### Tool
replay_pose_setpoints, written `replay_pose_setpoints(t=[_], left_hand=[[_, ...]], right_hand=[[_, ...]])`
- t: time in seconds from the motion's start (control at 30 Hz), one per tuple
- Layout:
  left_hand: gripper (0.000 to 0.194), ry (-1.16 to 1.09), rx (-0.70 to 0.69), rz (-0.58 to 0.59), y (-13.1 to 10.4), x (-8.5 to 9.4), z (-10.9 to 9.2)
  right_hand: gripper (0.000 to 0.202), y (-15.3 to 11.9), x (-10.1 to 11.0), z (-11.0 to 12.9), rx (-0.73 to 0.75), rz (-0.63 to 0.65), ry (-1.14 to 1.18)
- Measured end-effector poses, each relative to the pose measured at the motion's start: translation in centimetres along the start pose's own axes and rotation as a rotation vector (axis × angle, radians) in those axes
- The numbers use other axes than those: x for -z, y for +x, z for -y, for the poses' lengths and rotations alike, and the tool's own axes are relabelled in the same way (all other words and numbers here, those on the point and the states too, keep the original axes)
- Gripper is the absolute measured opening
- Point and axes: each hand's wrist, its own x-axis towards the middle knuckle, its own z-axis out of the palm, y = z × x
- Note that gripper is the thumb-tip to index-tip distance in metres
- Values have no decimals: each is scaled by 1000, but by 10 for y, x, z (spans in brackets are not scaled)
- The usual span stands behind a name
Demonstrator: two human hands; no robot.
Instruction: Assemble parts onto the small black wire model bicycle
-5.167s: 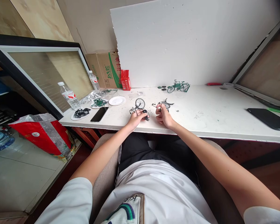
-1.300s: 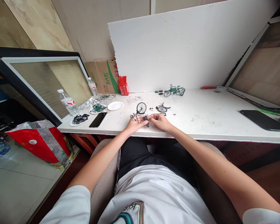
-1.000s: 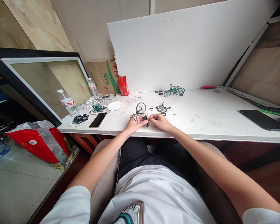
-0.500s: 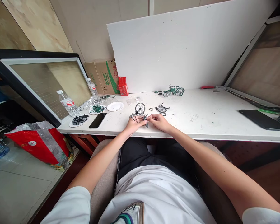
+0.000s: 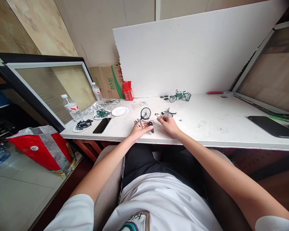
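My left hand (image 5: 140, 129) is closed on a partly built black model bicycle (image 5: 145, 113), its spoked wheel sticking up beyond my fingers and a small round part by my thumb. To the right of it, my right hand (image 5: 168, 124) is over the table with thumb and fingertips pinched; whatever they hold, if anything, is too small to make out. Just beyond the right fingertips lies a black wheel assembly (image 5: 168, 113), partly hidden by that hand. A tiny dark part (image 5: 156, 114) rests between the two hands.
A green model bicycle (image 5: 180, 96) stands at the back. On the left are plates of black parts (image 5: 83, 124) and green parts (image 5: 102, 113), a white plate (image 5: 120, 111), a phone (image 5: 102, 125) and a water bottle (image 5: 72, 107). Another phone (image 5: 272, 126) lies right.
My right hand has come away from the bicycle in my left hand and moved right, towards the loose parts. My left hand keeps its hold; the view has shifted slightly.
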Motion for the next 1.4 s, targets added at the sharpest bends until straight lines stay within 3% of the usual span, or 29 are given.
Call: replay_pose_setpoints(t=[0.2, 0.5, 0.83, 1.17, 1.2, 1.3, 1.4], left_hand=[[51, 22, -11, 5, -1, -1, -2], [49, 24, 1, 18, -1, 0, -2], [47, 11, 9, 42, -2, -2, -7], [48, -40, 24, 16, 0, -3, -6], [47, -40, 25, 18, 0, -4, -6], [46, -31, 23, 6, -1, -4, -7], [47, -25, 8, -30, 0, -4, -4]], right_hand=[[34, 33, 18, 2, 27, -24, -491], [40, 82, 4, -4, 20, 273, -1067], [27, 103, -6, -7, 17, 367, -1120], [26, 96, 6, -7, -12, 193, -782], [33, 91, 8, -5, -13, 191, -688], [40, 67, 11, 1, -123, 272, 89], [40, 39, 8, 9, -155, 347, 450]])
